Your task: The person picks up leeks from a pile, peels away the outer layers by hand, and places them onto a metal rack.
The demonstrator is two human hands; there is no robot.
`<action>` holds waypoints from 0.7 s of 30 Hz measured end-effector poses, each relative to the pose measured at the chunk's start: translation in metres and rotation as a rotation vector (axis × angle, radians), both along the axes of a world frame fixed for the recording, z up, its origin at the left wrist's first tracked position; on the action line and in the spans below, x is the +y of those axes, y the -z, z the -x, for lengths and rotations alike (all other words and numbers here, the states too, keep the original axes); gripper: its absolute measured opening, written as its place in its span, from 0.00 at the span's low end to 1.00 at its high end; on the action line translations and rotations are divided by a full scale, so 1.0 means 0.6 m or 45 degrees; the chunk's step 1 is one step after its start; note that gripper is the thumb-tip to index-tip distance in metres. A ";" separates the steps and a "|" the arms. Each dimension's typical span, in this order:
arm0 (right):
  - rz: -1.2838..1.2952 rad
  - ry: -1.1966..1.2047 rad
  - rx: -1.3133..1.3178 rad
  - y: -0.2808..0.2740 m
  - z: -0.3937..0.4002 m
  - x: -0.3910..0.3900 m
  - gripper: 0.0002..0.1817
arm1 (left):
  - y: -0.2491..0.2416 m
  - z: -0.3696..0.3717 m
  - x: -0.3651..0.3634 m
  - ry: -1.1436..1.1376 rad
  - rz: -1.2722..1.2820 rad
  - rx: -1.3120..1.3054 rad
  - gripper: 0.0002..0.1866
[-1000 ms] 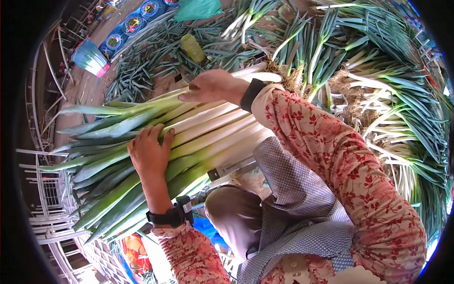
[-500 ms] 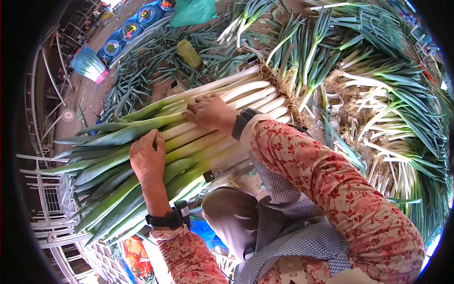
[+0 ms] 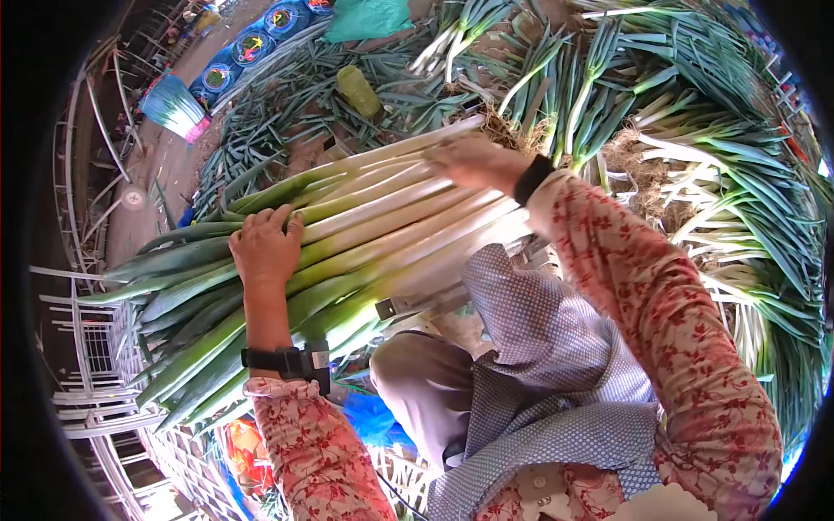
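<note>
A wide bundle of long leeks (image 3: 373, 234) lies side by side in front of me, green leaves to the left and white stems to the right. My left hand (image 3: 267, 246) rests on the bundle where the leaves turn pale, its fingers bent over the stalks; whether it grips one is hidden. Over the white ends near the roots is my right hand (image 3: 473, 162), blurred by motion, so its fingers are hard to make out. A metal edge (image 3: 387, 308) shows beneath the bundle, close to my knee.
More leeks (image 3: 738, 200) with roots lie piled at the right. Loose cut leaves (image 3: 261, 130) cover the ground beyond the bundle, with a yellow-green container (image 3: 359, 92) among them. A green bag (image 3: 369, 19) and blue bundles (image 3: 252, 45) stand behind. Metal racks (image 3: 91, 339) line the left.
My right hand has moved right and away from me, from the middle of the stalks towards the root ends. My left hand has shifted slightly, still on the leeks.
</note>
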State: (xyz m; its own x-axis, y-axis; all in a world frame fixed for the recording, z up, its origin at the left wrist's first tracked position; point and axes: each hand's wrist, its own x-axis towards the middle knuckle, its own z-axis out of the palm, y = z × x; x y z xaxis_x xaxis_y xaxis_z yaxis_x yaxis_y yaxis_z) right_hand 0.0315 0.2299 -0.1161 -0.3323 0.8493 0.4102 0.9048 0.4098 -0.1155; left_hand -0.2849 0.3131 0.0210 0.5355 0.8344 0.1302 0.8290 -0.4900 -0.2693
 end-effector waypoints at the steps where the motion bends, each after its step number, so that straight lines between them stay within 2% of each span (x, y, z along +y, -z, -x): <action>1: 0.111 0.056 0.167 0.005 -0.015 -0.014 0.14 | 0.001 0.000 -0.002 0.003 -0.005 0.015 0.20; 3: 0.325 0.165 0.500 0.010 -0.031 -0.024 0.15 | -0.002 -0.001 -0.001 0.005 -0.023 0.044 0.20; 6: 0.248 0.265 0.312 0.024 -0.019 -0.027 0.17 | 0.002 -0.001 0.001 -0.020 0.027 0.001 0.19; 7: 0.459 0.348 0.359 -0.010 -0.005 -0.042 0.18 | 0.002 0.000 0.002 -0.024 0.017 0.005 0.19; 10: 0.264 0.272 0.389 0.009 -0.008 -0.047 0.19 | 0.010 0.001 -0.001 -0.032 0.007 0.005 0.19; 13: 0.105 0.326 0.362 0.021 0.000 -0.052 0.18 | 0.011 0.002 0.002 -0.022 0.003 -0.007 0.20; 18: 0.196 0.341 0.347 0.007 0.002 -0.064 0.21 | 0.005 -0.002 -0.003 -0.031 0.041 -0.049 0.20; 19: 0.232 0.324 0.358 0.006 0.003 -0.065 0.21 | 0.005 0.000 -0.006 0.029 -0.050 -0.069 0.20; 21: 0.241 0.395 0.392 0.011 0.003 -0.061 0.22 | -0.032 -0.008 0.003 -0.131 0.110 0.084 0.20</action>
